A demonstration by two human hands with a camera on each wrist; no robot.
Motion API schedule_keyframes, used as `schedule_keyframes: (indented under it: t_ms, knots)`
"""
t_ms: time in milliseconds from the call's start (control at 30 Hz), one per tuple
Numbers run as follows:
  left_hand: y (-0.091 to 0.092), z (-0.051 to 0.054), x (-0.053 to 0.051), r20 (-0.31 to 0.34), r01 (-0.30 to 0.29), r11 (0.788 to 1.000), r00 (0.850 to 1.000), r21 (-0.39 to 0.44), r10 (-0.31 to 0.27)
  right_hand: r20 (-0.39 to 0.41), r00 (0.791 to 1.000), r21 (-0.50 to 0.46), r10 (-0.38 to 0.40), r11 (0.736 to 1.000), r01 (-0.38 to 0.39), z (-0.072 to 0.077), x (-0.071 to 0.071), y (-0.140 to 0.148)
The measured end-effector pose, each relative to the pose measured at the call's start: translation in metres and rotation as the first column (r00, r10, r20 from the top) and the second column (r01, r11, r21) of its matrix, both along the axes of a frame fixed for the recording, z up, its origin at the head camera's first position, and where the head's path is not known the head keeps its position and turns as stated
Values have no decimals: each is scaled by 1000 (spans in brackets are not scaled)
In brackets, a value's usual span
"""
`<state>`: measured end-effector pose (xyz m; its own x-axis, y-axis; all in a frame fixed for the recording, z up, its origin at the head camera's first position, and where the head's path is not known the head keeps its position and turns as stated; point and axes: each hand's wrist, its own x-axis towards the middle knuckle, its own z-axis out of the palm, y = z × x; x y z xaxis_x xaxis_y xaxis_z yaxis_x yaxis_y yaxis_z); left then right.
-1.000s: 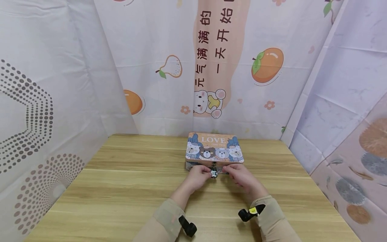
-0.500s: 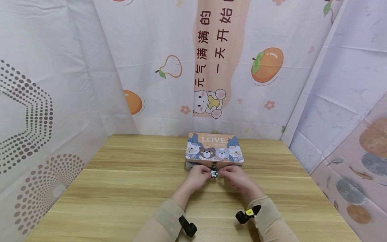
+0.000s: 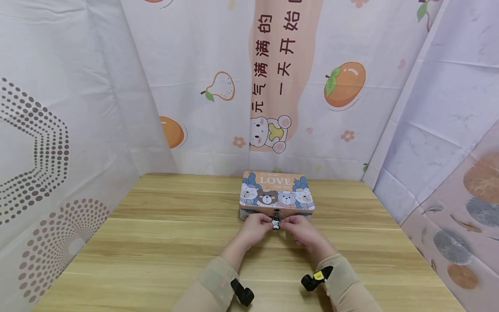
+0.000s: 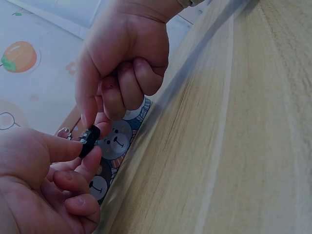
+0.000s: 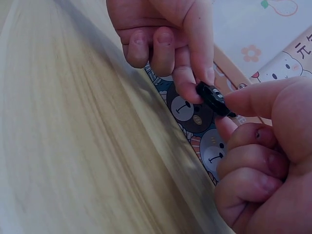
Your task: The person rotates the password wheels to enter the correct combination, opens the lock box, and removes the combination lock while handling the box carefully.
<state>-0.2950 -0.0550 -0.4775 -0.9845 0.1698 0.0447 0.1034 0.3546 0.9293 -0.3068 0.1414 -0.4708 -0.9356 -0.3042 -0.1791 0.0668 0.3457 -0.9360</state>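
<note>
A small round black padlock (image 3: 276, 224) with a white patterned face hangs at the front clasp of a rectangular box (image 3: 277, 197). The lid shows bears and the word LOVE, and it is down. In the left wrist view the lock's black edge (image 4: 89, 140) carries small number dials. My left hand (image 3: 254, 228) pinches the lock from the left between thumb and finger. From the other side my right hand (image 3: 306, 232) pinches it too, its other fingers curled in. The dials also show on the padlock (image 5: 213, 99) in the right wrist view; their digits are too small to read.
The box stands at the far edge of a wooden table (image 3: 175, 242). Behind it hangs a printed curtain (image 3: 218, 143), with more cloth at left and right. Each forearm wears a beige sleeve and a black wrist camera (image 3: 242, 293).
My right hand has moved left from the box front onto the padlock and now pinches it. The lock's face has turned slightly. My left hand has stayed in place.
</note>
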Motion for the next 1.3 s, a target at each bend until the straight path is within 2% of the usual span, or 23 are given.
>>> schedule_keyframes:
  t_ms: [367,600,800,1133,1300]
  knots:
    - [0,0,-2,-7,2,1000,1000,-7,-2,-2,1000,12,-6,1000,6,-1,1,-2]
    - [0,1,1,-3,0,1000,1000,-20,0,28,1000,-21,1,1000,0,-3,4,-3]
    - [1,2,2,-16,-2,1000,1000,-21,1,21,1000,-37,7,999,-6,-3,4,-5]
    - [1,-3,-1,-19,1,1000,1000,-20,-2,23,999,-57,26,998,-25,-6,3,-5]
    - [0,-2,-1,-29,2,1000,1000,-13,-2,18,1000,-51,24,998,-23,-4,2,-5]
